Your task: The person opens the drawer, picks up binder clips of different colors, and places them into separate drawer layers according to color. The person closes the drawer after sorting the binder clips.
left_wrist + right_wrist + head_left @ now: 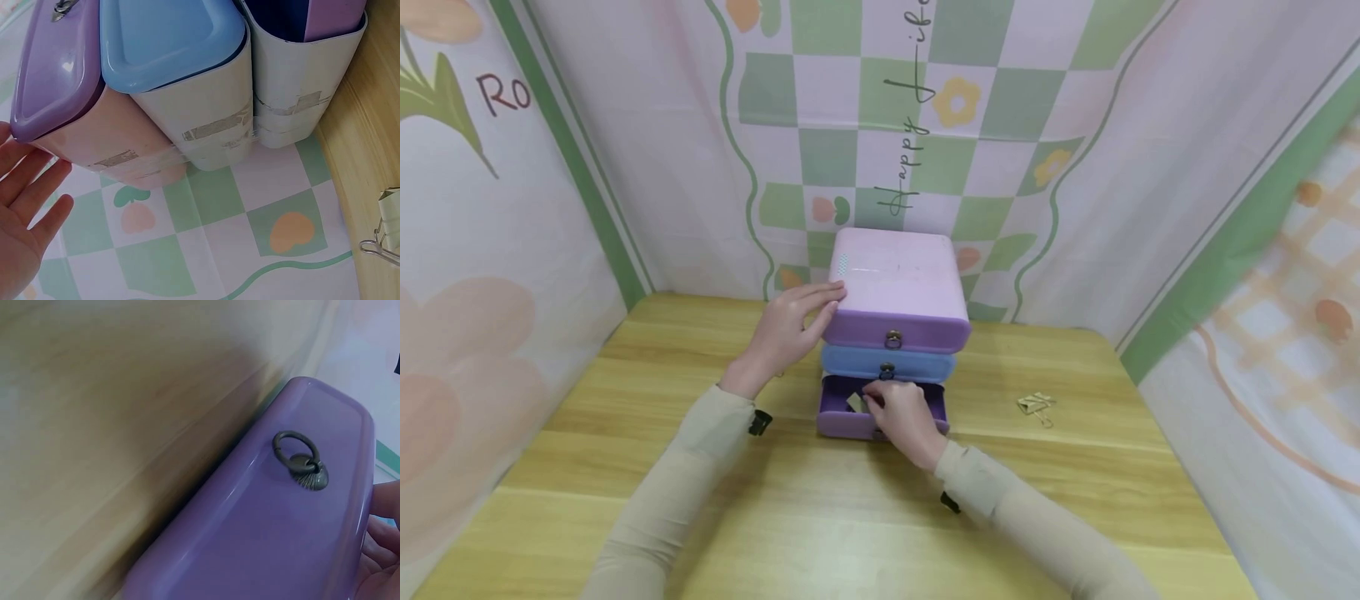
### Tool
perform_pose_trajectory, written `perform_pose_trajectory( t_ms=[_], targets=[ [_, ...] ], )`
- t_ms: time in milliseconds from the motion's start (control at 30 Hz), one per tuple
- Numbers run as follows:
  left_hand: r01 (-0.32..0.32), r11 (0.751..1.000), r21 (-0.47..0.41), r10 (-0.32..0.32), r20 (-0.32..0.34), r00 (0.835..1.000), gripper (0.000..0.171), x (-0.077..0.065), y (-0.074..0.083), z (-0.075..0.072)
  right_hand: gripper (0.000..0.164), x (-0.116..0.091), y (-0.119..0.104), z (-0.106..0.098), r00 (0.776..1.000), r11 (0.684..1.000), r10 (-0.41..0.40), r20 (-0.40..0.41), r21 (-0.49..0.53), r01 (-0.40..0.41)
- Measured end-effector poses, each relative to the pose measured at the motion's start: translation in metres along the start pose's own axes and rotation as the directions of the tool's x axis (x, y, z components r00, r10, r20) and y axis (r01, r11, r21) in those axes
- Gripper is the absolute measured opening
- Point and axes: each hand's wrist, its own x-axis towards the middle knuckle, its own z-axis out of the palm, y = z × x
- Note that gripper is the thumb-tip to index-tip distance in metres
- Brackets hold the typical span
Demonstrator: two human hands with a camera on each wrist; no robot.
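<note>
A stacked drawer unit stands against the back of the table, with a pink top box with a purple front [895, 332], a blue drawer [887, 364] and a purple bottom drawer [831, 423] pulled out. My left hand [786, 329] rests its fingertips on the left side of the top box; the left wrist view shows its fingers spread. Inside the bottom drawer, my right hand [906, 417] has curled fingers beside a small pale object [854, 402], which looks like a binder clip. Whether the fingertips pinch it is hidden. In the right wrist view, the drawer's front [275, 531] hides part of this hand.
Pale gold binder clips [1036, 406] lie on the wooden table [1037, 533] right of the unit. Another binder clip [390, 219] lies to its left. A ring pull [300, 456] hangs on the bottom drawer's front. A checked cloth [951, 167] hangs close behind.
</note>
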Motion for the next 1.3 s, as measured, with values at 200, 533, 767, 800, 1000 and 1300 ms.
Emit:
perform_pose_trajectory(
  t_ms=[200,533,767,800,1000,1300],
  targets=[
    [0.002,1.0,0.004,-0.002,0.003,1.0,0.027,0.0,0.0,-0.001,0.009,0.004,-0.005,0.004,1.0,1.0,-0.006,0.017,-0.003,0.006],
    [0.009,1.0,0.008,-0.009,0.014,1.0,0.028,0.0,0.001,-0.002,0.01,0.012,-0.007,0.007,0.998,1.0,0.01,0.069,0.028,-0.012],
    [0.004,1.0,0.008,-0.004,0.005,1.0,0.028,0.0,0.0,-0.001,0.011,0.014,-0.007,0.007,0.998,1.0,0.016,0.067,0.024,-0.018],
    [0.002,1.0,0.004,-0.002,0.003,1.0,0.028,0.0,0.0,-0.001,0.011,0.014,-0.007,0.007,0.998,1.0,0.016,0.066,0.026,-0.017],
    [-0.01,1.0,0.003,0.01,-0.007,1.0,0.027,-0.001,-0.002,0.001,0.012,0.014,-0.007,0.006,0.998,1.0,0.007,0.055,0.027,-0.008],
    [-0.01,1.0,0.002,0.01,-0.008,1.0,0.027,-0.001,-0.001,0.0,0.012,0.011,-0.008,-0.004,0.998,1.0,0.004,0.057,0.011,-0.005]
  ],
)
